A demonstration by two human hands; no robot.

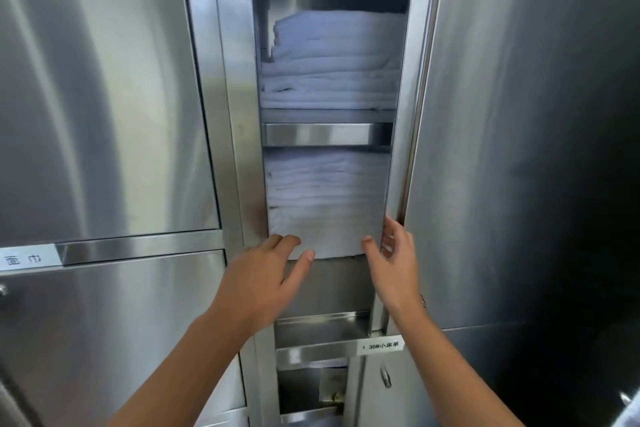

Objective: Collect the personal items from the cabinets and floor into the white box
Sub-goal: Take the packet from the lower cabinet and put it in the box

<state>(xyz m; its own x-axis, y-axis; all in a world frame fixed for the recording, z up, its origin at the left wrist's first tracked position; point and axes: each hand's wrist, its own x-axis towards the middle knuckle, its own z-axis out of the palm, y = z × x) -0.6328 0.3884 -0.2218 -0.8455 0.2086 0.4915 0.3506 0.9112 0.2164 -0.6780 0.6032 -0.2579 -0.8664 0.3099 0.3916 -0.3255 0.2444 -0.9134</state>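
**Removing the lower linen stack from the cabinet**

Head view. The left hand (266,274) is lying released, fingers straight, fingertips touching the bottom left corner of the lower stack of folded white linen (325,198). The right hand (391,267) is also grasping nothing: its thumb is nearing the stack's bottom right corner and its fingers are reaching along the edge of the cabinet door (519,114). The stack is sitting just beyond and between both hands, under the steel shelf (325,134).

Recommended procedure: the door is narrowing the opening, so it probably needs swinging wider. Both palms should then go under the lowest fold, lifting evenly to keep the layers from shearing. The white box is not showing here.
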